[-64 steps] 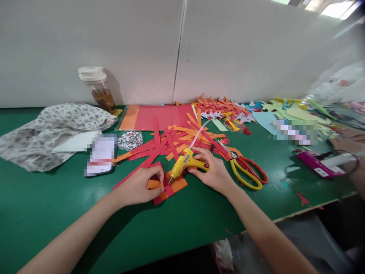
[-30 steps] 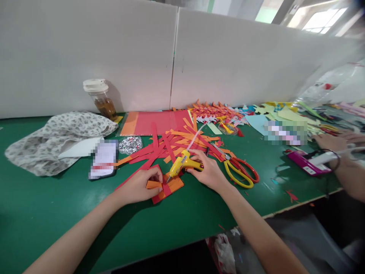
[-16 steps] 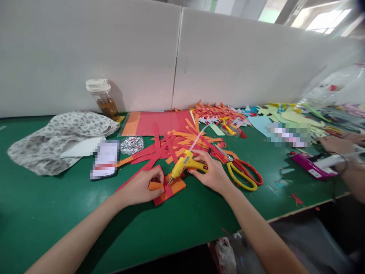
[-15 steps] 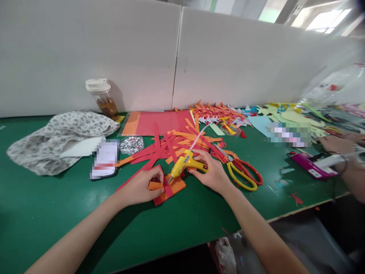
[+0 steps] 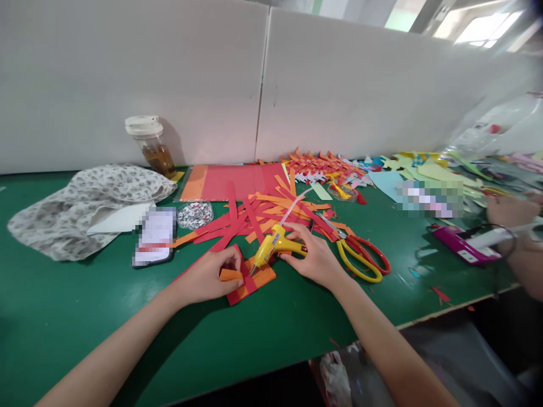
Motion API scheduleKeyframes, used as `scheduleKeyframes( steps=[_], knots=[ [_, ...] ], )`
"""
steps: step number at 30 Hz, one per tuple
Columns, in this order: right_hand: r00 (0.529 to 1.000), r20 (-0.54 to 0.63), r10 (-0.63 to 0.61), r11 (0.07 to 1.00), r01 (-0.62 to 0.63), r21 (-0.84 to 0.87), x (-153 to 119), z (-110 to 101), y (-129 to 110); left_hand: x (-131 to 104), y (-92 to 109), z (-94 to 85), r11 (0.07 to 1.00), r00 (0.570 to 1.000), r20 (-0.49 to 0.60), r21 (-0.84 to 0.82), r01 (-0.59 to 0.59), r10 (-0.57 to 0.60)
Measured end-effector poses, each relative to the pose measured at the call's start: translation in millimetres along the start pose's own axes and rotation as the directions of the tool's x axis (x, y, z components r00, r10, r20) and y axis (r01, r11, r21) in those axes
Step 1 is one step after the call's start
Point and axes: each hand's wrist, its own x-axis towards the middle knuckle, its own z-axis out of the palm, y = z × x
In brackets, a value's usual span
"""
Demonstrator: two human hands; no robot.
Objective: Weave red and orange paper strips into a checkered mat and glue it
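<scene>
In my right hand (image 5: 311, 254) is a yellow hot glue gun (image 5: 271, 246), with a clear glue stick (image 5: 294, 206) standing out of its back end. Its nozzle points down at a woven piece of red and orange paper strips (image 5: 263, 277) on the table; whether the tip touches is too small to tell. My left hand (image 5: 214, 274) pinches an orange strip end (image 5: 229, 275) folded up from that piece. Loose red and orange paper strips (image 5: 254, 217) lie in a heap behind both hands. Scissors (image 5: 360, 261) with yellow and red handles rest right of my right hand.
The green table (image 5: 76, 316) carries a phone (image 5: 156, 234), a bag of googly eyes (image 5: 195, 215), a patterned cloth (image 5: 85, 209) and a lidded drink cup (image 5: 155, 150). A co-worker's hand (image 5: 513, 212) is at the right, near a purple device (image 5: 464, 246).
The nozzle has shifted very slightly over the woven piece, and the glue stick leans a little differently. Both hands keep their hold. The co-worker's hand has moved a little.
</scene>
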Motion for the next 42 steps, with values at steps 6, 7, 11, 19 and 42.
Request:
scheduleKeyframes(
  steps=[6, 7, 11, 19, 42],
  knots=[
    [1.0, -0.001, -0.014, 1.0, 0.014, -0.01, 0.4, -0.1, -0.8, 0.7, -3.5, 0.7, 1.0, 1.0, -0.012, -0.014, -0.004, 0.004],
    [1.0, 0.011, -0.012, 1.0, 0.012, -0.023, 0.5, -0.1, -0.8, 0.9, -4.0, 0.8, 1.0, 1.0, -0.012, -0.016, -0.007, 0.007],
    [0.999, -0.047, 0.01, 1.0, -0.011, -0.025, 0.7, 0.2, -0.8, 1.3, -4.7, 0.7, 1.0, 1.0, -0.009, -0.021, -0.005, 0.004],
    [0.997, -0.074, 0.015, 0.999, -0.018, -0.037, 0.4, -1.1, 0.7, 2.2, -6.8, 2.3, 0.999, 1.0, -0.009, -0.038, 0.007, -0.008],
    [0.998, -0.063, 0.02, 0.998, -0.023, -0.057, -0.1, -0.5, 0.6, 1.6, -5.4, 1.4, 0.999, 1.0, -0.01, -0.048, 0.012, -0.013]
  ],
)
